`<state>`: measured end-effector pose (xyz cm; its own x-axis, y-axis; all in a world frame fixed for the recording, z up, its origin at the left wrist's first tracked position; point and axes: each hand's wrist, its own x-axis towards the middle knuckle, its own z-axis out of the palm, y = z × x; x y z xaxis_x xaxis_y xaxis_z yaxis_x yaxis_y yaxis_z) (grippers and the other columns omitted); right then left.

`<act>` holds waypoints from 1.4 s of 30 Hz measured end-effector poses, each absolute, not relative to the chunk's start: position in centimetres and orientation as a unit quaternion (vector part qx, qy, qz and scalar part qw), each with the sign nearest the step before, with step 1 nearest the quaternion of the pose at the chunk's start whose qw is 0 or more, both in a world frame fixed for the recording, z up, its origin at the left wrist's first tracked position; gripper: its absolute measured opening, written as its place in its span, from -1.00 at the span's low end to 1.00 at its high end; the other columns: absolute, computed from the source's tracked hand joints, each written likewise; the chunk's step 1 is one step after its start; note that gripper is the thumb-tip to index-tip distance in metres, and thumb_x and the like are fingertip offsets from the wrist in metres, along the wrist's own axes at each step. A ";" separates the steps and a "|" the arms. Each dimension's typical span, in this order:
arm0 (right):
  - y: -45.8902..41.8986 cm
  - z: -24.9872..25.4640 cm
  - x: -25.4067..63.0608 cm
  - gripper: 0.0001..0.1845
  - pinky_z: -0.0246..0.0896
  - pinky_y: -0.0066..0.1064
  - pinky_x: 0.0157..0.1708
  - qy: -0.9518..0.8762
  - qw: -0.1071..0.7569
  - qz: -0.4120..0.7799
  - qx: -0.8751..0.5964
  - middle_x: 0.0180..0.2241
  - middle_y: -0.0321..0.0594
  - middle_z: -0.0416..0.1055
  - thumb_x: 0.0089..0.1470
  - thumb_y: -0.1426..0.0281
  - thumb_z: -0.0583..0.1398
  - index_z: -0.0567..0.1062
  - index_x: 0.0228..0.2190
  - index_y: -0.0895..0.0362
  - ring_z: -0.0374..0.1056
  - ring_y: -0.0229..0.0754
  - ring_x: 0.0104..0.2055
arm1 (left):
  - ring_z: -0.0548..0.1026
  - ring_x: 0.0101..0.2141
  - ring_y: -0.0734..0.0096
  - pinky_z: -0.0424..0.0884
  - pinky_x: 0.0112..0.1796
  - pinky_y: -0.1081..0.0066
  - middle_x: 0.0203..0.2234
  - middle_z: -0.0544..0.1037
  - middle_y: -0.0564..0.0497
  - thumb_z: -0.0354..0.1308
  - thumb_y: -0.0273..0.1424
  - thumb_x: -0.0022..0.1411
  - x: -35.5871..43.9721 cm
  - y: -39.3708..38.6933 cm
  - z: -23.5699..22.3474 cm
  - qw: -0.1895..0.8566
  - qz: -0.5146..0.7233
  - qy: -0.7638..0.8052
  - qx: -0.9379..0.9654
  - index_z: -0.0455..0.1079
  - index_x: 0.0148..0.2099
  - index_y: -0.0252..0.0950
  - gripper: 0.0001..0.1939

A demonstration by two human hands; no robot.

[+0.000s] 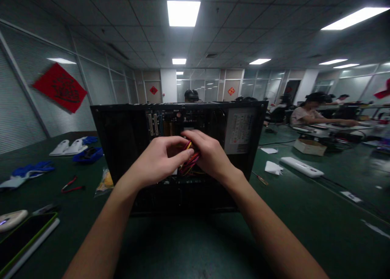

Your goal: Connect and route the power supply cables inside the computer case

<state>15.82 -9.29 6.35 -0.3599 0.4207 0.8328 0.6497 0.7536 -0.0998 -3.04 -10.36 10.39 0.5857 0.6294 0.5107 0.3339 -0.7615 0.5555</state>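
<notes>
An opened black computer case stands on the green table in front of me, its inside facing me. Both my hands reach into its middle. A bundle of red, yellow and black power cables lies between them. My left hand has its thumb and fingers closed on the cables from the left. From the right, my right hand curls its fingers round the same bundle; its fingertips are partly hidden. White slots on the motherboard show above my left hand. A labelled power supply sits at the case's upper right.
Left of the case lie a red cable, a blue tray, white slippers and a phone. To the right are a screwdriver, a white power strip and an open cardboard box. A person sits further off.
</notes>
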 end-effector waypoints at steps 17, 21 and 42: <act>-13.7 8.6 16.0 -0.38 0.39 -0.25 -0.05 -0.817 0.466 -0.156 -0.301 0.06 -0.19 0.45 0.24 0.40 0.14 0.08 0.25 -0.08 0.47 -0.06 0.00 | 0.56 -0.25 0.43 0.51 -0.23 0.48 -0.24 0.57 -0.02 0.16 -0.41 0.31 -3.9 -11.7 11.3 -0.128 0.450 0.140 0.872 0.54 -0.08 -0.22 -0.82; -13.9 8.8 16.3 -0.47 0.37 -0.33 -0.10 -0.809 0.480 -0.160 -0.300 0.00 -0.17 0.47 0.22 0.43 0.14 0.18 0.18 -0.03 0.47 -0.10 -0.04 | 0.54 -0.30 0.45 0.49 -0.28 0.49 -0.28 0.56 -0.02 0.19 -0.42 0.30 -3.9 -11.6 11.5 -0.148 0.459 0.143 0.865 0.54 -0.13 -0.26 -0.87; -15.3 10.4 17.0 -0.84 0.07 -0.49 -0.38 -0.807 0.403 -0.127 -0.413 -0.41 -0.25 0.48 0.02 0.63 0.19 0.48 -0.33 0.19 0.35 -0.28 -0.40 | 0.59 -0.23 0.43 0.55 -0.19 0.49 -0.21 0.60 -0.06 0.21 -0.52 0.27 -2.5 -10.7 10.1 -0.126 0.441 0.096 0.884 0.53 -0.13 -0.32 -0.87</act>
